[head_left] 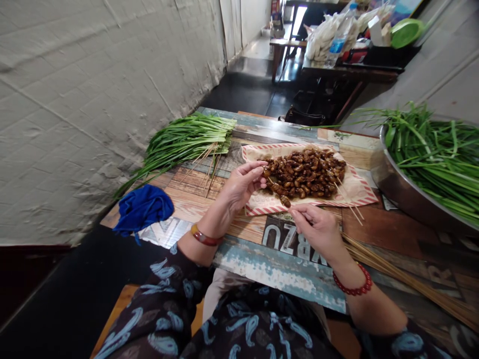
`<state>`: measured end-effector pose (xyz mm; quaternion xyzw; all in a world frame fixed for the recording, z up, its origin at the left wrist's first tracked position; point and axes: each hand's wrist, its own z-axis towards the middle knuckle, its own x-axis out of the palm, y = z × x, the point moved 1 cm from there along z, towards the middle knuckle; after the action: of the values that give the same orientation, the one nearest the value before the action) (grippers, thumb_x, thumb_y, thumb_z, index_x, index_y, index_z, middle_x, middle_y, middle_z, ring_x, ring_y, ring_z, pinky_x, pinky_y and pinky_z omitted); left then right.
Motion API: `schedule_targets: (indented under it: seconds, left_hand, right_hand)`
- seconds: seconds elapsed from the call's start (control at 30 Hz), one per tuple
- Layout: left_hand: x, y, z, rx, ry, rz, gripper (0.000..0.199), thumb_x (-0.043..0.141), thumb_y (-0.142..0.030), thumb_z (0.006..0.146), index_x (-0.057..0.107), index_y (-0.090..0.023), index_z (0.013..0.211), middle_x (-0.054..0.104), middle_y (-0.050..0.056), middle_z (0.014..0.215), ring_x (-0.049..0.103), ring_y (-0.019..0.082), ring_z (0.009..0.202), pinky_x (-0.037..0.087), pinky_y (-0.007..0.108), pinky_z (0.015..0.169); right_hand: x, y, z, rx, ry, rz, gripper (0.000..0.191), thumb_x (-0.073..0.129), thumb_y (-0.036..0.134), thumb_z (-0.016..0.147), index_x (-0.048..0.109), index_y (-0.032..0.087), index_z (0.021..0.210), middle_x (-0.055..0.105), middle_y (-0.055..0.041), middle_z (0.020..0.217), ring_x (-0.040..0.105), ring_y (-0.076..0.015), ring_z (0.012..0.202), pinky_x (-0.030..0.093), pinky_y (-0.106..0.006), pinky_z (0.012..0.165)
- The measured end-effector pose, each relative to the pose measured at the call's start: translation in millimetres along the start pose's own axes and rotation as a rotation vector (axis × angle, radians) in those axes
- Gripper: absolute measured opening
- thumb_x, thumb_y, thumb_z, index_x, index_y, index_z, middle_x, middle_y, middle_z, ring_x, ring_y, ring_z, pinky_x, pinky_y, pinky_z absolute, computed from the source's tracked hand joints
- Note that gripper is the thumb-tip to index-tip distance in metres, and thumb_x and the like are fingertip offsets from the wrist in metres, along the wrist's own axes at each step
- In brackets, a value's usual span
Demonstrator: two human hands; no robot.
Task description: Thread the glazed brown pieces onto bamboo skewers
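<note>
Glazed brown morsels [303,173], shaped like insect pupae, lie heaped on a red-striped paper liner [359,192] near the middle of the desk [243,239], with one lone morsel [285,201] at the liner's near edge. Far left, a rough, pale plastered wall [93,124] runs beside the desk. Against that side lie a crumpled blue cloth [142,209] and, beyond it, a bundle of long green chives [183,142] with a few thin sticks over their cut ends.

The left hand [241,185], wearing an amber-and-red bangle [204,235], is pinched closed at the pile's left edge, its fingertips among the morsels. The right hand [316,230], wearing a red bead bracelet [354,281], is also pinched, just beside the lone morsel. Whatever lies between its fingertips is too thin to make out.

Large pale letters on the desk between the wrists read about "XBZU" from this side. Further right, a loose bundle of bamboo skewers [392,267] lies on the desk, below a steel basin [396,192] heaped with long greens [434,159].
</note>
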<state>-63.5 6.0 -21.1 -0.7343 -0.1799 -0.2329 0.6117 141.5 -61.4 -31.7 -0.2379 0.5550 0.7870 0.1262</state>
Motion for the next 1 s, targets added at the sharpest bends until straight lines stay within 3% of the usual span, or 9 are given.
schedule_targets:
  seconds: [0.53, 0.77, 1.0]
  left_hand:
    - [3.1, 3.1, -2.1, 0.103, -0.013, 0.120, 0.027, 0.080, -0.026, 0.068, 0.072, -0.017, 0.092, 0.065, 0.000, 0.075, 0.059, 0.008, 0.059, 0.049, 0.025, 0.063]
    - [2.5, 4.6, -2.1, 0.052, 0.022, 0.037, 0.026, 0.079, -0.025, 0.070, 0.073, -0.016, 0.094, 0.062, 0.000, 0.068, 0.057, 0.009, 0.059, 0.048, 0.025, 0.061]
    - [6.4, 5.5, -4.6, 0.051, 0.030, 0.051, 0.026, 0.079, -0.025, 0.068, 0.074, -0.017, 0.092, 0.064, 0.000, 0.070, 0.058, 0.009, 0.059, 0.048, 0.025, 0.061]
  right_hand:
    - [1.5, -1.5, -1.2, 0.056, 0.027, 0.009, 0.020, 0.053, 0.030, 0.092, 0.066, 0.019, 0.082, 0.053, 0.0052, 0.051, 0.051, -0.0094, 0.044, 0.039, -0.021, 0.048]
    - [2.0, 0.8, 0.9, -0.028, -0.012, -0.017, 0.019, 0.052, 0.028, 0.092, 0.065, 0.019, 0.081, 0.057, 0.0033, 0.054, 0.054, -0.0107, 0.048, 0.041, -0.022, 0.049]
    - [3.7, 3.8, 1.7, -0.023, -0.041, -0.034, 0.020, 0.052, 0.030, 0.091, 0.065, 0.021, 0.080, 0.059, 0.0020, 0.055, 0.057, -0.0126, 0.052, 0.041, -0.023, 0.048]
